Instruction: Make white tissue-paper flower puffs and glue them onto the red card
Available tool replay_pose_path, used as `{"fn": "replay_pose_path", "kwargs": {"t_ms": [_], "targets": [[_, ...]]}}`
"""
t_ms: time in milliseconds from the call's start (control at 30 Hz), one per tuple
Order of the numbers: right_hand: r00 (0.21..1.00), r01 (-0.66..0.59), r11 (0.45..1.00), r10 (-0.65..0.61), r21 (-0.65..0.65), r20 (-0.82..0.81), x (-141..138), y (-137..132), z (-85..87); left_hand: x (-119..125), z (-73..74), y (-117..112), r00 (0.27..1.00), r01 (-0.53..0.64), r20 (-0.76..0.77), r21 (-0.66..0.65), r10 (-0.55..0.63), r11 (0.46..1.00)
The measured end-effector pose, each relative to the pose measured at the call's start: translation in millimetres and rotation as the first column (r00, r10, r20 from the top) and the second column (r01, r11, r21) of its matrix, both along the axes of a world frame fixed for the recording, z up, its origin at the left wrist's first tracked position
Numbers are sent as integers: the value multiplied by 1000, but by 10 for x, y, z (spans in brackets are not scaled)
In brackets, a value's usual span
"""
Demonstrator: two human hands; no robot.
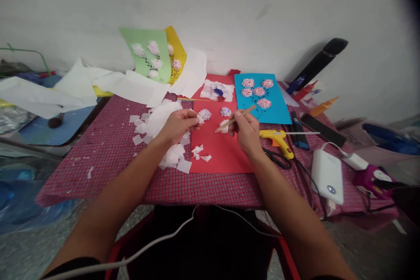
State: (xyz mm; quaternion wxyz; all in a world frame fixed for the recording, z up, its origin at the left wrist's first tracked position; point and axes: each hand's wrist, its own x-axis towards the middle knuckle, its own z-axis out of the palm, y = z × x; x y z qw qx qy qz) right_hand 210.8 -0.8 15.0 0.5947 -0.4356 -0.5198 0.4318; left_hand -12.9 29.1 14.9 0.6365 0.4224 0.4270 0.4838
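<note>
My left hand (180,126) is closed in a pinch on a small white tissue paper piece (199,119), beside a speckled tissue flower (205,114) on the red paper sheet (213,140). In my right hand (245,130) is a thin wooden stick (226,126), its tip pointing down-left over the sheet. A second speckled flower (225,111) lies near the stick; another pale one is partly hidden behind the stick and right hand. Torn tissue scraps (197,151) lie lower on the sheet. Above the flowers rests a stained white tissue (210,90) with a dark blue blob on it.
White tissue squares (160,120) pile up at left. A blue card with flowers (282,111), a yellow glue gun (277,136), black-handled scissors (278,159) and a white power bank (326,175) lie at right. Green (131,37) and yellow cards lean against the wall.
</note>
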Motion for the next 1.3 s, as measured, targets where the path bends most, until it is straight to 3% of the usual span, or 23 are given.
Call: {"fn": "replay_pose_path", "kwargs": {"t_ms": [100,167,200,267,367,433,500,600,667,733,1000,1100,1200,1300], "targets": [[988,-49,993,65,-112,141,37,19,4,-68,30,34,1000,-15,-23,33,16,999],[931,-121,969,186,-215,314,74,29,7,-122,53,60,999,-30,-15,47,31,998],[864,-171,949,274,-267,423,87,27,14,-145,64,71,999,-43,-10,54,44,998],[635,-250,901,430,-355,642,89,3,43,-177,84,86,998,-68,-9,66,68,996],[286,-242,889,449,-390,847,31,-75,118,-198,102,92,995,-76,-60,92,82,993],[177,-231,865,487,-445,855,-23,-131,160,-221,110,89,988,-29,-146,122,47,992],[124,-228,846,517,-483,847,-62,-174,175,-270,120,83,964,80,-264,142,-40,987],[85,-254,831,529,-495,845,-66,-201,155,-385,145,72,863,338,-423,78,-276,938],[83,-274,826,530,-492,844,-40,-195,135,-453,165,69,744,521,-468,-39,-476,853],[109,-278,829,529,-486,841,-8,-177,125,-487,179,72,693,564,-490,-88,-528,821],[186,-204,894,435,-398,881,-55,-164,213,-395,102,112,786,395,-554,111,-273,912],[226,-128,953,298,-275,927,13,-230,315,-374,81,111,727,403,-647,130,-230,906],[263,-28,983,180,-179,948,314,-324,416,-374,68,111,703,407,-683,156,-200,900],[228,205,972,67,-116,971,802,-419,453,-375,45,118,707,389,-687,178,-169,904]]}}
